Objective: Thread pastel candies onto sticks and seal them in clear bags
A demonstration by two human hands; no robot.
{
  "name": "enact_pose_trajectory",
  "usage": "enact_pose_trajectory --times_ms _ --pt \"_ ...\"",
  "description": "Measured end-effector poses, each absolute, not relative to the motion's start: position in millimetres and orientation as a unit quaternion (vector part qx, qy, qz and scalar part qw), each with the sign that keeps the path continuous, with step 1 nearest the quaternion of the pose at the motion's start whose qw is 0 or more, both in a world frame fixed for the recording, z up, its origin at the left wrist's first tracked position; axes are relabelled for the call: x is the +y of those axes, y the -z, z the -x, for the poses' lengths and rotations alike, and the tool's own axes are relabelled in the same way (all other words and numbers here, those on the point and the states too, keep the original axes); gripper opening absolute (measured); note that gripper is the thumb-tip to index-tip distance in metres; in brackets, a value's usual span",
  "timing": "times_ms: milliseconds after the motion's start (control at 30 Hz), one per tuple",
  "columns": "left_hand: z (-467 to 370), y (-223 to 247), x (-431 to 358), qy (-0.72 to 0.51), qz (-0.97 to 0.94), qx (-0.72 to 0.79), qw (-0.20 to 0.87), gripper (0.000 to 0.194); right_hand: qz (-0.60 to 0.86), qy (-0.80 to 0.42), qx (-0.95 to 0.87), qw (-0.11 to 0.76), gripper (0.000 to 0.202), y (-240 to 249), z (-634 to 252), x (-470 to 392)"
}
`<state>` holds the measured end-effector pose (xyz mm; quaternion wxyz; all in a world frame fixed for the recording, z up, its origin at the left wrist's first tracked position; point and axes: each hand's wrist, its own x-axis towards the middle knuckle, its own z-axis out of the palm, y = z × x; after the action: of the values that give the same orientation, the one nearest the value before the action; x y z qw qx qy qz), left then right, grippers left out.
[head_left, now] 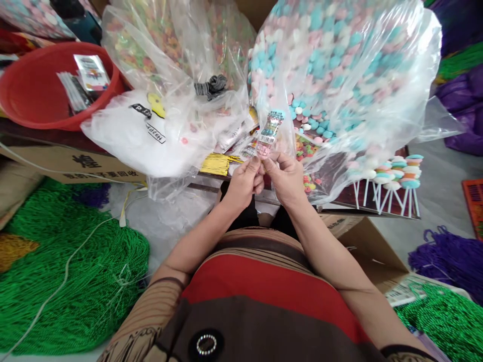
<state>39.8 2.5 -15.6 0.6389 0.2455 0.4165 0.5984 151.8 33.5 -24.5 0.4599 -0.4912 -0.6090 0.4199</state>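
My left hand (pixel 247 185) and my right hand (pixel 286 180) meet at the front edge of the table. Thumbs and fingertips of both are pinched together at the lower end of a small printed plastic packet (pixel 272 125). Its label carries colourful print and a barcode, with pink showing near my fingers. What lies exactly between the fingertips is partly hidden. Left of my hands rests a bundle of gold twist ties (pixel 214 164). Just beyond my right hand are packets of coloured ring candy (pixel 307 146).
A large clear bag of pink, blue and white marshmallows (pixel 335 60) stands behind, beside a bag of ring candies (pixel 151 45). Marshmallow sticks (pixel 402 171) lie at the right edge. A red basin (pixel 33 80) sits left. Green cords (pixel 94 281) cover the floor.
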Motion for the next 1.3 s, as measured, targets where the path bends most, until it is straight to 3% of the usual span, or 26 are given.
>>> enact_pose_trajectory --times_ms 100,167,233,300,400,500,600,700,800,900,1067,1167,1300 --pt "-33.8 24.9 5.8 -0.582 -0.375 0.497 0.522 0.037 0.508 -0.306 -0.658 0.465 0.021 16.4 -153.6 31.6" --pt "-28.1 23.4 10.0 -0.58 -0.421 0.503 0.483 0.022 0.507 -0.235 -0.692 0.457 0.016 11.3 -154.4 30.2" --pt "-23.7 14.2 13.6 -0.607 -0.426 0.445 0.502 0.015 0.492 -0.187 -0.719 0.455 0.015 8.2 -154.0 28.6" --pt "-20.5 -1.7 13.3 -0.63 -0.414 0.357 0.551 0.025 0.473 -0.171 -0.733 0.458 0.015 7.0 -153.0 27.7" --pt "-14.7 -29.8 1.9 -0.639 -0.421 0.294 0.573 0.034 0.476 -0.182 -0.728 0.459 0.013 6.0 -154.0 30.3" --pt "-7.0 -43.7 -14.9 -0.604 -0.538 0.32 0.494 0.059 0.494 -0.196 -0.702 0.474 0.015 -0.7 -160.0 37.5" --pt "-3.6 -33.9 -19.6 -0.528 -0.599 0.388 0.461 0.06 0.491 -0.204 -0.676 0.51 0.018 -13.7 -165.8 41.7" --pt "-4.3 -18.5 -7.1 -0.492 -0.532 0.428 0.54 0.067 0.457 -0.227 -0.682 0.524 0.019 -22.5 -165.6 36.7" --pt "-1.1 -19.5 7.9 -0.534 -0.376 0.394 0.647 0.075 0.419 -0.254 -0.71 0.506 0.018 -18.7 -163.2 28.0" --pt "5.5 -29.1 10.6 -0.54 -0.313 0.393 0.675 0.072 0.407 -0.27 -0.722 0.49 0.02 -10.2 -165.1 26.2" --pt "0.4 -18.5 2.4 -0.425 -0.452 0.467 0.63 0.065 0.427 -0.257 -0.713 0.492 0.02 -15.9 -170.6 30.0" --pt "-7.8 -8.9 3.1 -0.455 -0.434 0.455 0.631 0.066 0.415 -0.271 -0.717 0.49 0.02 -21.9 -167.9 23.4" --pt "-5.1 -12.8 -0.2 -0.532 -0.4 0.381 0.641 0.038 0.421 -0.382 -0.679 0.464 0.024 -18.1 -168.3 12.0"
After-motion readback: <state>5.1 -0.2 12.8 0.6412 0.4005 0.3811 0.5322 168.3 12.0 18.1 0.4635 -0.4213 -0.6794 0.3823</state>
